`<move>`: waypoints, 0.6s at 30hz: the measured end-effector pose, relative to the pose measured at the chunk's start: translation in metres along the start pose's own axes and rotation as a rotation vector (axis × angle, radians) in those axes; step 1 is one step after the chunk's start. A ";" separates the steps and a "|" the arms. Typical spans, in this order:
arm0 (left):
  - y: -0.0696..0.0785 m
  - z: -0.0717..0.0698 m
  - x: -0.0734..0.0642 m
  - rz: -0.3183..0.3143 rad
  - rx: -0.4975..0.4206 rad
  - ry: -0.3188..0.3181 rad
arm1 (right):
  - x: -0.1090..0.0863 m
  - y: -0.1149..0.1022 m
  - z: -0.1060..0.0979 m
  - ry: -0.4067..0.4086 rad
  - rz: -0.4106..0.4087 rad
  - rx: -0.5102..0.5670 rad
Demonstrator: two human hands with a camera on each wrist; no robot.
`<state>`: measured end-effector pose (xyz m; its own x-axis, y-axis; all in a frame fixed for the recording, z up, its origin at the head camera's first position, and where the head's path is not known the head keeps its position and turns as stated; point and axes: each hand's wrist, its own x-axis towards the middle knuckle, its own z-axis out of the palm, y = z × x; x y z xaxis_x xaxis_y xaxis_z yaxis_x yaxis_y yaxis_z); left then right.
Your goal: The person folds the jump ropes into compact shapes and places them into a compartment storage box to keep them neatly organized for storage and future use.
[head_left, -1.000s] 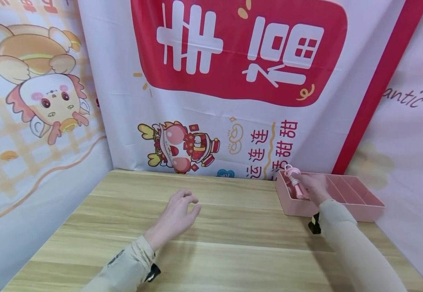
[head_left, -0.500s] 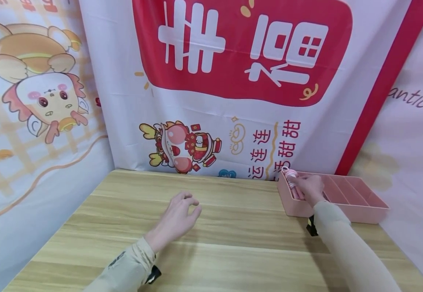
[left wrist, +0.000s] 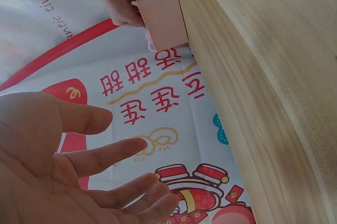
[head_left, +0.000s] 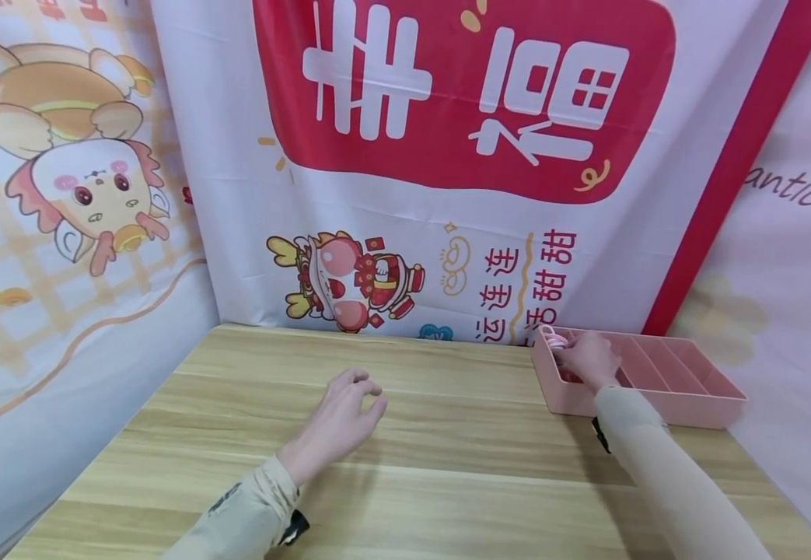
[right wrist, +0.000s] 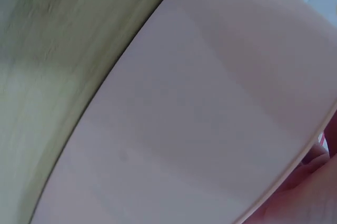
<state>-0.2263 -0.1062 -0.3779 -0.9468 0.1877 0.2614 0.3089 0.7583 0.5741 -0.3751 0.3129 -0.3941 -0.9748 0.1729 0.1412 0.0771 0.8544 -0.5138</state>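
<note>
My right hand (head_left: pixel 590 359) reaches down into the leftmost compartment of a pink divided box (head_left: pixel 692 406) and holds a pink jump rope (head_left: pixel 554 340). Only the rope's wound pale cord and a loop show at the box's left end; the hand hides the rest. In the right wrist view, the box's side wall (right wrist: pixel 174 108) covers most of the picture, with part of the hand (right wrist: pixel 305 197) behind its rim. Over the middle of the table hovers my left hand (head_left: pixel 335 416), fingers loosely bent and holding nothing. The left wrist view shows that hand (left wrist: pixel 79 166) palm-side.
The wooden table (head_left: pixel 433 505) meets a printed cloth (head_left: pixel 237 233) hanging along its back edge. More printed cloths hang at the left and right. The box stands at the table's back right corner, against the cloth.
The right hand has lowered the jump rope into the leftmost compartment, so its handles no longer show. The left hand has stayed in place.
</note>
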 end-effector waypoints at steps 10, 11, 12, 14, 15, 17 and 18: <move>0.000 0.001 0.000 -0.002 -0.002 0.000 | 0.002 0.000 -0.004 -0.088 -0.055 -0.029; 0.000 0.001 0.000 -0.002 -0.003 -0.002 | 0.003 0.003 -0.004 -0.107 -0.056 0.009; -0.001 0.001 0.000 -0.002 -0.003 -0.003 | 0.004 0.007 -0.004 -0.127 -0.054 0.057; -0.001 0.002 0.000 0.000 -0.003 -0.003 | 0.007 0.015 -0.005 -0.169 -0.036 0.177; -0.002 0.002 0.000 0.002 -0.003 -0.001 | 0.009 0.018 -0.006 -0.188 -0.028 0.226; -0.002 0.002 0.000 0.005 -0.002 0.001 | 0.011 0.022 -0.009 -0.218 -0.007 0.292; -0.002 0.002 0.000 0.005 -0.001 0.003 | 0.011 0.023 -0.010 -0.228 0.005 0.310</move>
<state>-0.2274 -0.1069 -0.3803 -0.9451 0.1895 0.2660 0.3132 0.7569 0.5735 -0.3823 0.3398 -0.3956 -0.9988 0.0335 -0.0358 0.0490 0.6591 -0.7505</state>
